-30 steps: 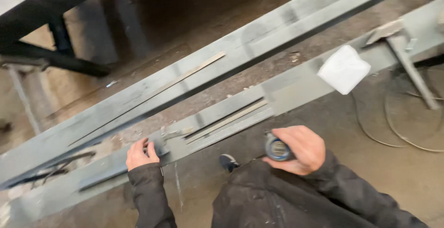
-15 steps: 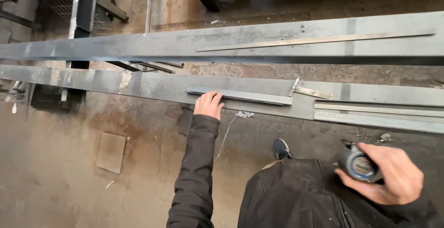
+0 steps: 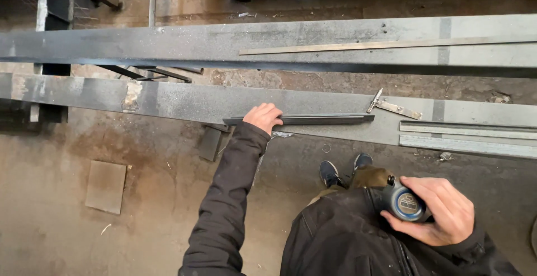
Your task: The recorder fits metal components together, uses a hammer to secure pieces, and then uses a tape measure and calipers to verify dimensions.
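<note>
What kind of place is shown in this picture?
Probably a metal workshop or steel yard. Long grey steel beams lie over a stained, dusty concrete floor. The left hand rests on a dark flat metal strip; the right hand holds a round blue tape measure.

The left arm, in a dark sleeve, extends forward, nearly straight. The left hand point(image 3: 263, 117) is palm-down, fingers curled and pressed flat on what lies beneath it. The right arm is bent, held close to the torso. The right hand point(image 3: 439, 210) is palm-up, fingers and thumb wrapped in a closed grasp.
</note>
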